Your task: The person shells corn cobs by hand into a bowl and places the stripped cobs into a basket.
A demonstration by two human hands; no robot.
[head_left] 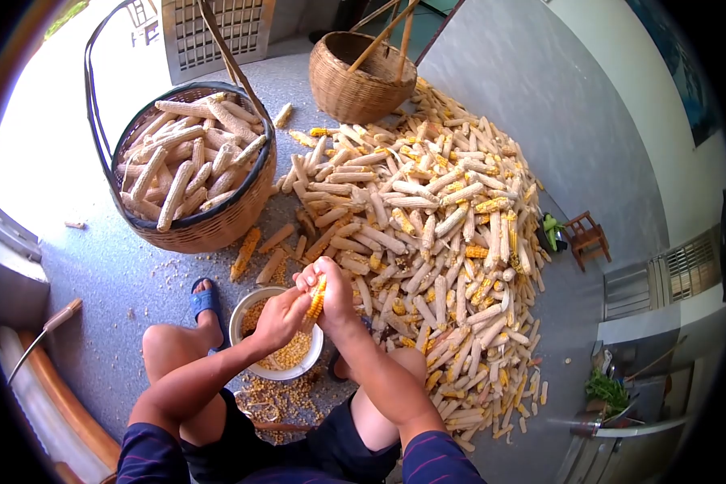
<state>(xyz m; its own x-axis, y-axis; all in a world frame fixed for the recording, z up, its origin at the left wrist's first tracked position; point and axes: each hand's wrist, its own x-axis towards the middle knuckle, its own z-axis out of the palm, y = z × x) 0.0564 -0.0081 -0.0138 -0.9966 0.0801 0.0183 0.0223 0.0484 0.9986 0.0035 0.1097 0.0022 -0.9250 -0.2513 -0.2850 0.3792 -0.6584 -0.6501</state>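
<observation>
The heap of stripped cobs sprawls close to the white bowl, so loosened kernels could scatter past its rim onto the floor, where some already lie. Both hands close around one corn cob held over the bowl: the left hand grips low, the right hand wraps the top, fingers curled tight.

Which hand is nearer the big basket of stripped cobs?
Left. The left hand is on the side of the corn cob facing the cob basket; the right hand grips the cob's far side.
</observation>
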